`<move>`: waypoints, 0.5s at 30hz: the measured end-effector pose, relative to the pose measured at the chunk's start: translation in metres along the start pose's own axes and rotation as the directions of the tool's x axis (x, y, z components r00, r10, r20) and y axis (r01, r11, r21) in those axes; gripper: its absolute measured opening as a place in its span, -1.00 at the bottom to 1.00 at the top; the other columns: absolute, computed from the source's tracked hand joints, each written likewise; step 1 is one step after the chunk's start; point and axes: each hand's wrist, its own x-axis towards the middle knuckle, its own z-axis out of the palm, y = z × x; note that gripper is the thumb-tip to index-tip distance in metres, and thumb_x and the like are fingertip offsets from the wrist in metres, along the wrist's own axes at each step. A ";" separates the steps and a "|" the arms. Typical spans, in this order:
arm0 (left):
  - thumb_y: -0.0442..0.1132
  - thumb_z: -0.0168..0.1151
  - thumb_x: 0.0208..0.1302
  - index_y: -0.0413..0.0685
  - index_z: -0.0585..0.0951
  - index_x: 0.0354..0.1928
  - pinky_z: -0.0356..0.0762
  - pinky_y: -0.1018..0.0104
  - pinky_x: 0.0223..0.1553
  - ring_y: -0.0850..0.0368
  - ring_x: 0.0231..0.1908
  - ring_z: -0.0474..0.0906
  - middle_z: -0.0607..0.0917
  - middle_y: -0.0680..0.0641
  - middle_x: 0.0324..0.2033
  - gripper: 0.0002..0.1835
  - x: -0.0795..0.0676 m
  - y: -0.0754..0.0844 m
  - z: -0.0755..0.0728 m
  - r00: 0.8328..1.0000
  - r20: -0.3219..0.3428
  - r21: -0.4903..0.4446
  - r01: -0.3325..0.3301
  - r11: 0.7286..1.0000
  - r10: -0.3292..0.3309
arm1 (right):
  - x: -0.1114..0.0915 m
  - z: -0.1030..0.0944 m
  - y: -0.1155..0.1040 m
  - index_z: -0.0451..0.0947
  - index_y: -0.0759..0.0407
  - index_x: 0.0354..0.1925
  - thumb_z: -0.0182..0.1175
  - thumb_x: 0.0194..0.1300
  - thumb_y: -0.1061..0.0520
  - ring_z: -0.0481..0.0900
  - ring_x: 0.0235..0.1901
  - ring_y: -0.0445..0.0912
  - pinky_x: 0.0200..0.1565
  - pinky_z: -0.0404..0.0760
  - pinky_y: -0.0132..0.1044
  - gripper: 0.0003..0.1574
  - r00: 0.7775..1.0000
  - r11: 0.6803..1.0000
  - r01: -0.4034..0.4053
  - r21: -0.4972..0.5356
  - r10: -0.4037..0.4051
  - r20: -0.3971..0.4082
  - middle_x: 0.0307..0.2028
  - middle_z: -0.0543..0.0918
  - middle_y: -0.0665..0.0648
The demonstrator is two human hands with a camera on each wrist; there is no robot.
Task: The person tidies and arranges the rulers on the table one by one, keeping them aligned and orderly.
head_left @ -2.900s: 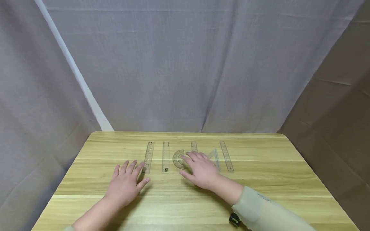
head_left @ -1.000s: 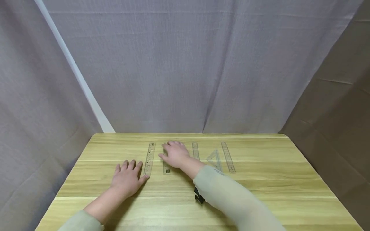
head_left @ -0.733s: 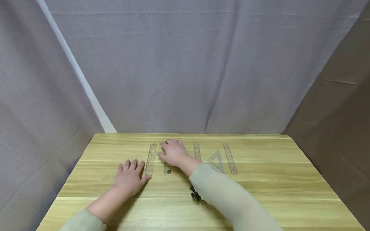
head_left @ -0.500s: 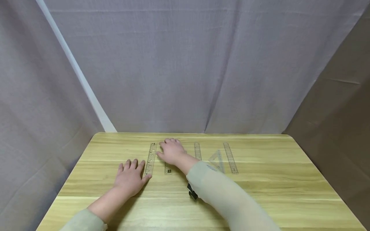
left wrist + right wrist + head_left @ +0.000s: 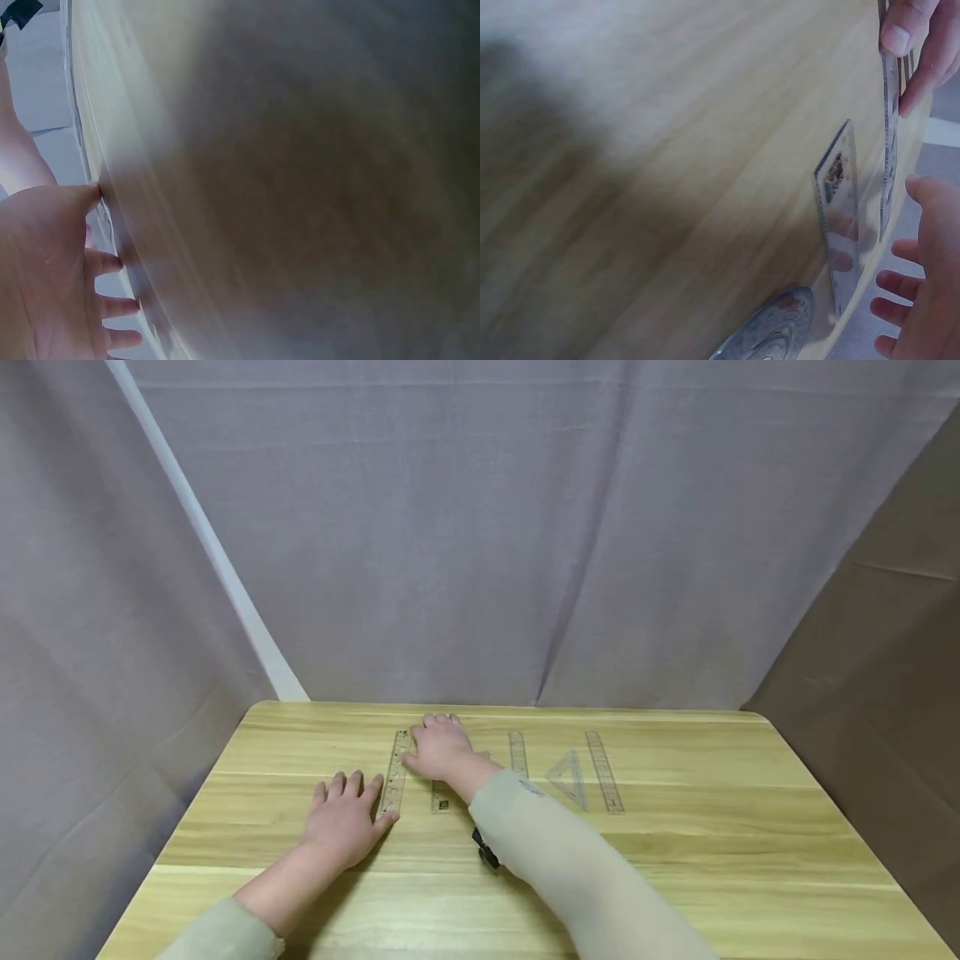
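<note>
Cut-out ruler: a transparent, straight plastic ruler with cut-out shapes [image 5: 393, 777], flat, leftmost of the row, between the two hands.
Long axis: runs from the person's side toward the far edge, the far end leaning slightly right.
Bearing from hands: right of the left hand [image 5: 343, 827], left of the right hand [image 5: 441, 750]; the left is judged nearer, at the near end, the right beside the far half.
Left hand: fingers spread and nearly straight; thumb and forefinger meet the near part of the ruler, apparently in contact; no firm grip is evident.
Right hand: thumb apart from the fingers, nothing between them; thumb just beside the cut-out ruler, contact not confirmed.
Marked ruler: a transparent plastic ruler with a dark square mark [image 5: 441, 797], partly hidden below the right hand.
Protractor: transparent, rounded plastic [image 5: 780, 322], right of the marked ruler, mostly hidden by the right arm in the head view.
Further right: a narrow transparent ruler [image 5: 518, 753], a transparent triangular set square [image 5: 580, 781] and a slanted transparent ruler [image 5: 604, 772].
Support: pale wood-grain table [image 5: 712, 843].
</note>
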 end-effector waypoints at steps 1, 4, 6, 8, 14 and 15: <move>0.33 -0.02 0.39 -0.04 0.29 0.48 -0.07 -0.36 0.39 -0.42 0.40 0.10 0.26 -0.35 0.42 -0.20 0.000 0.000 -0.001 1.000 0.001 0.000 -0.002 1.000 0.002 | 0.001 -0.001 0.000 0.29 0.03 0.45 -0.09 0.43 -0.43 0.17 0.44 0.09 0.47 0.00 0.07 -0.13 1.000 1.000 -0.010 0.003 0.010 0.011 0.44 0.29 0.15; 0.32 -0.03 0.40 -0.04 0.29 0.48 -0.06 -0.36 0.39 -0.42 0.40 0.10 0.27 -0.35 0.41 -0.20 0.000 0.002 -0.001 1.000 -0.001 -0.001 -0.008 1.000 0.008 | 0.002 -0.004 -0.001 0.26 0.02 0.47 -0.08 0.41 -0.45 0.11 0.47 0.10 0.48 -0.06 0.08 -0.10 0.999 0.999 -0.034 0.012 0.034 0.034 0.47 0.23 0.15; 0.32 -0.02 0.40 -0.04 0.30 0.48 -0.06 -0.35 0.39 -0.42 0.40 0.10 0.28 -0.34 0.41 -0.20 0.000 0.002 -0.001 1.000 -0.002 0.002 -0.005 1.000 0.005 | 0.004 -0.004 -0.002 0.25 0.01 0.48 -0.08 0.39 -0.47 0.10 0.47 0.10 0.48 -0.09 0.09 -0.08 0.998 0.999 -0.038 0.012 0.038 0.042 0.48 0.22 0.15; 0.32 -0.02 0.39 -0.04 0.30 0.48 -0.06 -0.35 0.38 -0.42 0.40 0.11 0.28 -0.34 0.41 -0.20 0.000 0.002 -0.001 1.000 -0.003 0.001 -0.002 1.000 0.002 | 0.005 -0.003 -0.002 0.25 0.01 0.48 -0.07 0.38 -0.48 0.09 0.48 0.11 0.48 -0.11 0.09 -0.06 0.998 0.999 -0.040 0.016 0.039 0.047 0.48 0.21 0.15; 0.32 -0.01 0.39 -0.03 0.30 0.48 -0.07 -0.35 0.39 -0.42 0.41 0.09 0.28 -0.33 0.41 -0.20 -0.001 0.002 -0.001 1.000 0.002 -0.009 0.002 1.000 -0.002 | 0.011 0.000 -0.003 0.23 -0.01 0.49 -0.09 0.35 -0.52 0.09 0.48 0.09 0.48 -0.12 0.11 -0.02 0.997 0.999 -0.039 0.001 0.039 0.061 0.48 0.22 0.14; 0.33 -0.01 0.39 -0.03 0.30 0.48 -0.07 -0.35 0.39 -0.42 0.41 0.09 0.28 -0.33 0.41 -0.20 -0.001 0.003 -0.001 1.000 0.002 -0.010 0.001 1.000 -0.001 | 0.011 0.001 -0.004 0.23 0.00 0.49 -0.09 0.35 -0.52 0.09 0.47 0.09 0.48 -0.11 0.11 -0.02 0.997 0.999 -0.040 -0.004 0.041 0.062 0.47 0.22 0.13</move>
